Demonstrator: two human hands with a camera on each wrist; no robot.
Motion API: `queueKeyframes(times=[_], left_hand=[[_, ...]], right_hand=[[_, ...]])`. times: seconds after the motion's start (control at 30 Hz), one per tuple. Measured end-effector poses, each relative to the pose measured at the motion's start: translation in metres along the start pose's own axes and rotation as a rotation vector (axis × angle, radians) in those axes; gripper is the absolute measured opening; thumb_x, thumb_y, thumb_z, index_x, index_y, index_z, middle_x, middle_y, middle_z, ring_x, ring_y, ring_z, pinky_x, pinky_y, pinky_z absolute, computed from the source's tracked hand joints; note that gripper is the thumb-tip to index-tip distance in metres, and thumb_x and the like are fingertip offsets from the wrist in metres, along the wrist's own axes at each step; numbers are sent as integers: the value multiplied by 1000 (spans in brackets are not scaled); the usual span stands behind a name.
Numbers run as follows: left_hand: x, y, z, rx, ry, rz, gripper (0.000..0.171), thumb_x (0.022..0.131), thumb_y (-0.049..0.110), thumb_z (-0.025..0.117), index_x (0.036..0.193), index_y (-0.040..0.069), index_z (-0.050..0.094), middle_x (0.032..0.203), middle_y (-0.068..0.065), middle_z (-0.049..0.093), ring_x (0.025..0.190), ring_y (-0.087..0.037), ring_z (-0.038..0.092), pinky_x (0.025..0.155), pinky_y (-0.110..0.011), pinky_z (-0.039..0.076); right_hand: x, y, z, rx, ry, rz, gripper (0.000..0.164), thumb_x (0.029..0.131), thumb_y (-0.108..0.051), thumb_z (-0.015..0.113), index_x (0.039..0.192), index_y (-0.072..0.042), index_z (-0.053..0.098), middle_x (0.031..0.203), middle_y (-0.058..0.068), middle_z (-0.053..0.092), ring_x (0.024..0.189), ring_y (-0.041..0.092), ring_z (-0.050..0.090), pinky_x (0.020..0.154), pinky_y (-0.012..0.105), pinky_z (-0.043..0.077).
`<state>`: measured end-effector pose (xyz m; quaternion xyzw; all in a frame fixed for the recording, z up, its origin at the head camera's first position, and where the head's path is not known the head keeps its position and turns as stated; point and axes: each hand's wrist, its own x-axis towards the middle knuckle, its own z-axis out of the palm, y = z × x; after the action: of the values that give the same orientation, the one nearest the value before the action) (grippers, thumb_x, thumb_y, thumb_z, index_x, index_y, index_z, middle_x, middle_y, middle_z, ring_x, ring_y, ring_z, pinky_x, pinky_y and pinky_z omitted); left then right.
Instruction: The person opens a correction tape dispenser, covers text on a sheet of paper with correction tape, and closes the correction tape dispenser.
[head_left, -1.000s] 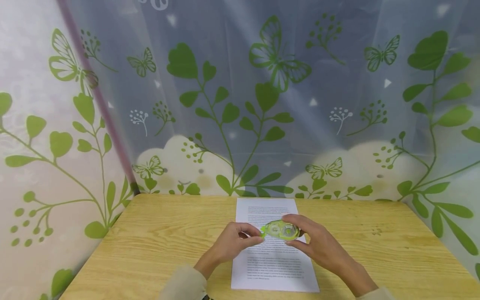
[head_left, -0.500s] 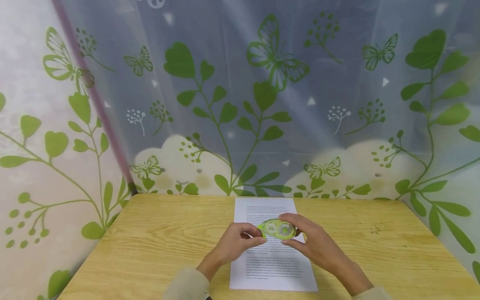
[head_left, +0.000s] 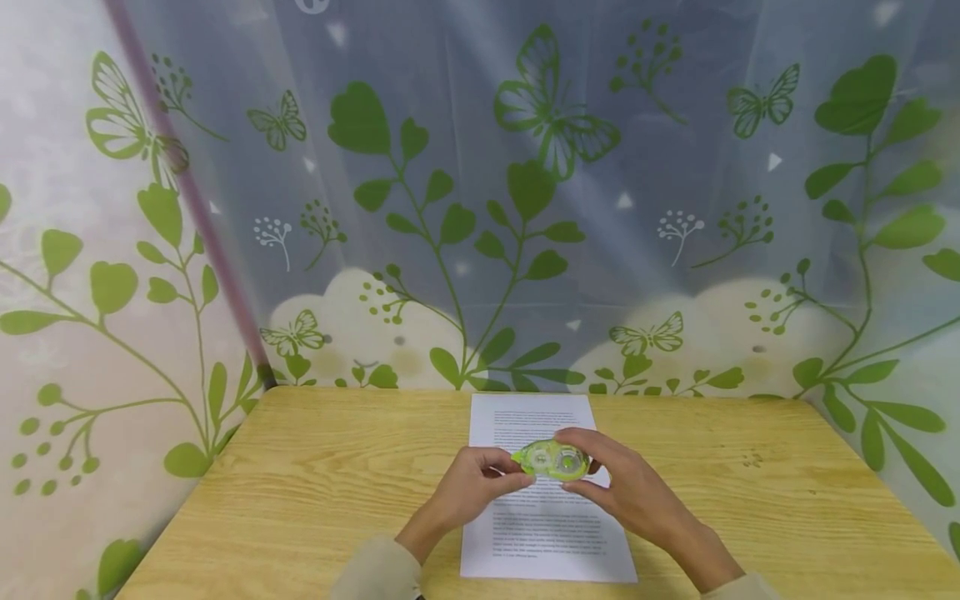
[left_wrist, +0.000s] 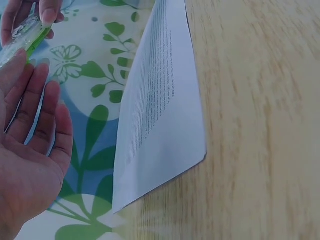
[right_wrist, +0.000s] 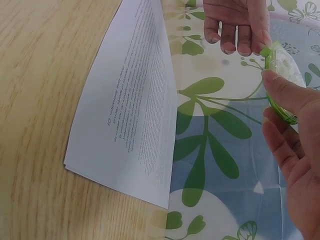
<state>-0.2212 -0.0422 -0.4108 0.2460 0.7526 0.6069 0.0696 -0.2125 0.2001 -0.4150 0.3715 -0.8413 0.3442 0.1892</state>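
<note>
A clear and lime-green correction tape dispenser is held above the printed sheet in the head view. Between thumb and fingers, my right hand grips its rounded rear end. My left hand pinches the narrow green tip with thumb and forefinger, partly hiding it. From the left wrist, the left hand shows its other fingers loosely extended below the dispenser. The right wrist view has the right thumb laid along the side of the dispenser.
The paper lies on a light wooden table, printed side up; the right wrist view suggests more than one sheet at its corner. Behind the table hangs a curtain patterned with leaves and butterflies.
The dispenser has shifted slightly left with my right hand, bringing its body closer to the left fingers, which now cover more of the tip. The paper stays in place.
</note>
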Motion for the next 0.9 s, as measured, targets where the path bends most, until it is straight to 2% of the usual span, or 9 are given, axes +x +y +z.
queueKeyframes(times=[0.13, 0.4, 0.5, 0.67, 0.9], left_hand=[[0, -1, 0, -8, 0, 6, 13, 85, 10, 72, 81, -2, 71, 83, -5, 68, 69, -13, 63, 67, -24, 51], [0, -2, 0, -14, -4, 11, 12, 86, 9, 71, 84, -2, 71, 83, -1, 68, 72, -13, 64, 68, -25, 51], [0, -3, 0, 2, -13, 13, 10, 86, 9, 71, 89, -1, 72, 87, -3, 69, 79, -14, 64, 71, -25, 51], [-2, -5, -1, 22, -30, -1, 15, 87, 10, 70, 100, 2, 71, 90, -7, 70, 83, -18, 64, 74, -26, 50], [-5, -10, -2, 24, -23, -8, 21, 87, 11, 71, 105, 2, 68, 89, -7, 69, 83, -22, 64, 75, -26, 50]], right_hand=[[0, 0, 1, 23, -11, 2, 64, 74, -1, 80, 131, -12, 54, 130, 3, 55, 97, 11, 56, 65, 24, 51], [-2, 0, 2, 92, -44, 94, 59, 82, -2, 73, 134, -16, 50, 124, 4, 54, 77, 4, 60, 65, 24, 52], [-3, -1, 2, 168, -35, 176, 56, 84, -5, 72, 134, -16, 49, 119, 6, 55, 78, 7, 62, 66, 26, 54], [-4, -3, 2, 352, 39, 320, 55, 85, -7, 72, 134, -15, 48, 110, 13, 56, 77, 16, 64, 63, 31, 55], [-6, -4, 1, 574, 78, 348, 52, 93, -7, 61, 140, -10, 38, 116, 22, 45, 78, 25, 63, 60, 39, 55]])
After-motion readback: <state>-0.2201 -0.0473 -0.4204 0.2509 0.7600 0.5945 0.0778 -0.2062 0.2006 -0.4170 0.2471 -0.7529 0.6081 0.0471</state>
